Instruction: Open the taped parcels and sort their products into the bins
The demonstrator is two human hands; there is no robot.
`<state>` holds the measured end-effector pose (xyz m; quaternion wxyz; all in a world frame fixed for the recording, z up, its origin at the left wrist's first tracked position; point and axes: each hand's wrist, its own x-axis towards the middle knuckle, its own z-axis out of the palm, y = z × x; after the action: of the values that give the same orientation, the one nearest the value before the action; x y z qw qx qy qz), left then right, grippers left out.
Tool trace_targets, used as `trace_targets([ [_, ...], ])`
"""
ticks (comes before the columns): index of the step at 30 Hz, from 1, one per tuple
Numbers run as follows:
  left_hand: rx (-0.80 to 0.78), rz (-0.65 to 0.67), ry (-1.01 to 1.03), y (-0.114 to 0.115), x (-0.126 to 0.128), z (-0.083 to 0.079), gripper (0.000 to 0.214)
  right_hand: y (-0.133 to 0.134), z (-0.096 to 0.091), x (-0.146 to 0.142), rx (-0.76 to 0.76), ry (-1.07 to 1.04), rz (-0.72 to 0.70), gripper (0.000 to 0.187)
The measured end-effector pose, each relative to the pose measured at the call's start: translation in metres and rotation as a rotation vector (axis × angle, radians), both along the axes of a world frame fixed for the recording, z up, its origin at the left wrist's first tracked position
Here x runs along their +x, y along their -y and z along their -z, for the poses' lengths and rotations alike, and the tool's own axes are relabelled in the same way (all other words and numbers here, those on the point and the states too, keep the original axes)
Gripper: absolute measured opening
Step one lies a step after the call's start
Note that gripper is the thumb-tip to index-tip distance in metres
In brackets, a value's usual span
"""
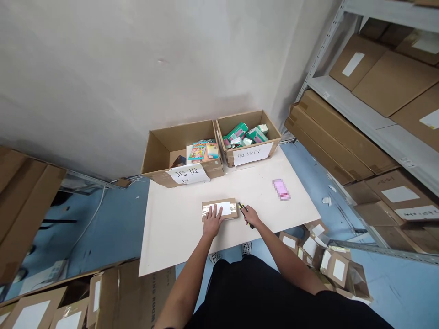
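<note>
A small cardboard parcel [219, 209] with a white label and shiny tape at its ends lies on the white tabletop [174, 214]. My left hand [213, 221] rests on the parcel's top with its fingers spread. Just right of the parcel, my right hand [252, 216] is closed around a black and yellow box cutter [244, 211]. The cutter's tip points up and left, close to the parcel's right end; whether it touches the tape I cannot tell.
Behind the parcel stand a large open box [159, 164] holding booklets and another box [224, 160] holding green cartons. A blurred pink item [281, 189] lies at right. Shelving with cartons [394, 82] borders the right side; opened boxes [338, 269] pile below it.
</note>
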<state>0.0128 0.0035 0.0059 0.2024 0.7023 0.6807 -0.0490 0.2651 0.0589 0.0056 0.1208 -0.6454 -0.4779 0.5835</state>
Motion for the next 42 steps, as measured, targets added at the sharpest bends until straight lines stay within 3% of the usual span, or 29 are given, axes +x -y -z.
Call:
trace_targets([
  [8,-0.039,-0.009,-0.019,-0.008,0.001,-0.004,0.065,-0.002,-0.003,-0.015,0.032,-0.096,0.001,0.029],
  [15,-0.031,-0.003,-0.054,-0.009,-0.004,-0.002,0.065,0.021,0.000,0.018,-0.011,-0.129,-0.181,0.031],
  [18,-0.007,-0.043,-0.055,-0.009,0.006,-0.004,0.066,0.032,0.003,0.022,0.000,-0.116,-0.093,0.032],
  [21,0.032,-0.176,-0.090,-0.006,0.031,-0.006,0.068,0.034,0.003,0.001,0.048,-0.029,0.098,0.032],
  [23,0.052,-0.250,-0.123,-0.003,0.044,-0.008,0.069,0.030,0.001,-0.021,0.075,0.050,0.150,0.033],
  [27,0.066,-0.287,-0.148,-0.001,0.031,-0.018,0.064,0.013,-0.002,-0.051,0.118,0.256,0.141,0.044],
  [32,-0.005,-0.223,-0.115,0.008,-0.009,-0.030,0.059,-0.018,-0.004,-0.057,0.082,0.330,0.069,0.053],
  [35,-0.053,-0.188,-0.117,0.031,-0.001,-0.027,0.054,-0.043,-0.011,-0.067,0.085,0.366,0.054,0.053],
  [38,-0.067,-0.037,-0.037,0.046,0.017,-0.025,0.046,-0.066,-0.024,-0.082,0.183,0.393,-0.038,0.049],
  [40,-0.036,0.026,-0.014,0.041,0.021,-0.026,0.046,-0.072,-0.032,-0.083,0.253,0.389,-0.079,0.047],
  [42,-0.023,0.079,-0.045,0.024,0.018,-0.030,0.063,-0.064,-0.037,-0.073,0.294,0.393,-0.052,0.042],
])
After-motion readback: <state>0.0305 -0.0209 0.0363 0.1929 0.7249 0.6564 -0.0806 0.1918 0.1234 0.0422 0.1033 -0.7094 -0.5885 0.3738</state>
